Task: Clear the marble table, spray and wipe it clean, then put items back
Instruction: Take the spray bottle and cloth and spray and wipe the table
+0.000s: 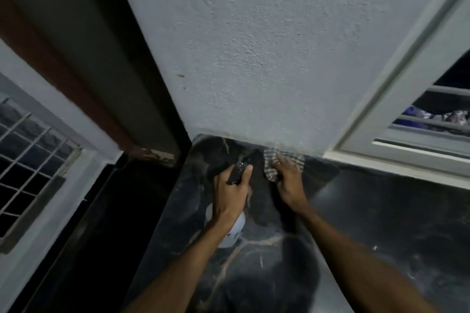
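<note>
The dark marble table (356,223) with pale veins fills the lower middle and right. My left hand (230,192) grips a spray bottle (232,232): its black trigger head pokes out past my fingers toward the wall, and its white body shows under my wrist. My right hand (288,180) lies flat on a striped checked cloth (273,162), pressing it onto the marble at the far edge where the table meets the wall. Part of the cloth is hidden under my palm.
A grey textured wall (254,58) rises right behind the table. A white window frame (396,157) stands at the right, a dark door frame (142,99) at the left, and a barred window (33,155) at the far left. The table's left edge drops into darkness.
</note>
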Demonstrator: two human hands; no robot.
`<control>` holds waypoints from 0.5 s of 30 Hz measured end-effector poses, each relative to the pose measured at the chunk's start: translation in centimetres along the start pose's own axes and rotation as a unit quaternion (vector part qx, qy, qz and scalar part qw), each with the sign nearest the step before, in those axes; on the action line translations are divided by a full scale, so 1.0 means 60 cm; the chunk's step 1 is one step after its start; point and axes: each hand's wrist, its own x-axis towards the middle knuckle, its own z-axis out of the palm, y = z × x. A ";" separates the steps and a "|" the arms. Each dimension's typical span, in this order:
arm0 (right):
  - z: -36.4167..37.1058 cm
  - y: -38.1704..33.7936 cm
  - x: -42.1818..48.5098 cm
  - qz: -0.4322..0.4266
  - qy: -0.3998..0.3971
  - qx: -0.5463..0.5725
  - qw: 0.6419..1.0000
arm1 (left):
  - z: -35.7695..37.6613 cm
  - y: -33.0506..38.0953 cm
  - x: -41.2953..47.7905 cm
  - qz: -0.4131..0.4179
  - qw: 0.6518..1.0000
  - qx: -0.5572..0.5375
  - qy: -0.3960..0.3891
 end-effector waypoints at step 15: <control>0.170 -0.191 0.115 -0.045 -0.064 -0.043 0.996 | -0.148 -0.061 0.065 -0.044 0.998 0.013 0.042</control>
